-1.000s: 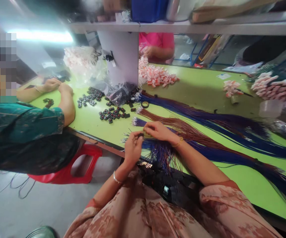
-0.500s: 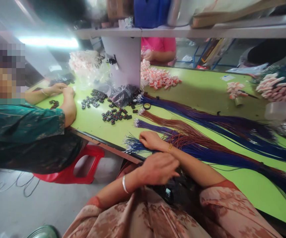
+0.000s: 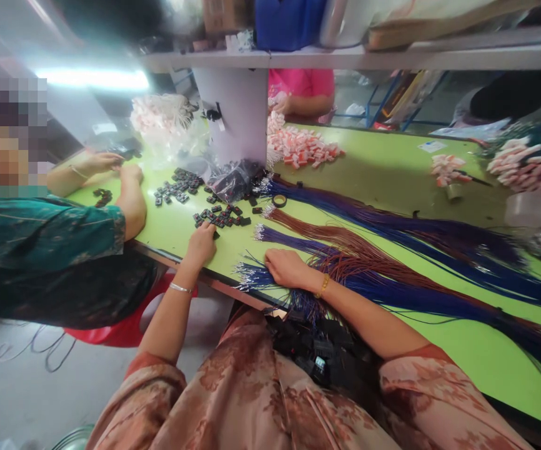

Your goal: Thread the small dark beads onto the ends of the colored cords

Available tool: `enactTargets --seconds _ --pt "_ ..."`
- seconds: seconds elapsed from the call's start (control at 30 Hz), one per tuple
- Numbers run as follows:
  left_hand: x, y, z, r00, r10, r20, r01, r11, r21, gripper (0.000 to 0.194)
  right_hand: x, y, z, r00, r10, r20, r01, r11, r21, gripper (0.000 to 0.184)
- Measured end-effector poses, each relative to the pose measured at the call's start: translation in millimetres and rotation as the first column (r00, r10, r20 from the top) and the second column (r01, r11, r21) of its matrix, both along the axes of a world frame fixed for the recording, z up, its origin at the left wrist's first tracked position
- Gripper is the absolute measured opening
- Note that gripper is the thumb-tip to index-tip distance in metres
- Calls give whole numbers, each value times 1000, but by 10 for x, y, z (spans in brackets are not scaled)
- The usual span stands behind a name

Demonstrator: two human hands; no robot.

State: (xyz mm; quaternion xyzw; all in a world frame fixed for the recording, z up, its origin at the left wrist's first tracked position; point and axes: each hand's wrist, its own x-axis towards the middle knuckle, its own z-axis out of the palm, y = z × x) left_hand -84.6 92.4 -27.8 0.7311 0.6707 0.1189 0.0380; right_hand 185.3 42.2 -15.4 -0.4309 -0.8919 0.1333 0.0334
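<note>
My left hand [image 3: 202,245] reaches to the near edge of a pile of small black connector housings [image 3: 223,217]. Its fingers are bunched together on a housing there, the fingertips partly hidden by the hand. On the table edge, my right hand [image 3: 288,269] lies closed over a bundle of blue wires [image 3: 256,275], whose metal-tipped ends fan out to its left. More dark pieces with wires, a heap of black connectors [image 3: 317,344], rest on my lap below the right forearm.
Purple wires [image 3: 275,235] and brown wires [image 3: 308,226] run across the green table [image 3: 233,250]. A roll of black tape [image 3: 278,200] sits by them. At left, a co-worker in a green sleeve [image 3: 45,225] works near a red stool [image 3: 111,328]. Orange-white connectors [image 3: 308,147] lie behind.
My left hand has moved from above my lap, beside the right wrist, forward and left to the black connector housings. The right hand has stayed on the blue wires. The lap heap is now uncovered.
</note>
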Motion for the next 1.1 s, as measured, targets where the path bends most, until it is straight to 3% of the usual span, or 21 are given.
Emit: enactTargets --seconds 0.1,0.2,0.4,0.6,0.73,0.93,1.03,1.1 --pt "-34 -64 41 999 -16 -50 15 1000 -22 32 20 4 -2 987 -73 -144 76 997 13 17" --pt "-52 -135 52 999 -41 2 41 999 -16 26 18 9 11 942 -108 -317 106 994 -24 10" --pt "38 -339 49 993 -45 109 49 998 -40 12 -79 28 131 766 -137 -628 31 984 -177 7" --pt "151 -508 11 983 -107 150 107 994 8 32 -184 72 307 684 -170 -709 -44 961 -272 9" --pt "184 -576 -30 973 -120 199 116 993 33 27 -176 57 301 664 -197 -722 -24 959 -284 13" --pt "242 -658 -41 973 -33 228 27 999 32 20 -120 12 252 648 -247 -720 63 960 -272 14" --pt "321 -689 -32 891 -5 453 -39 996 86 27 -104 9 226 672 -245 -699 93 964 -248 15" --pt "409 -704 -17 685 19 728 -86 995 56 35 -97 7 203 687 -240 -686 104 967 -235 15"
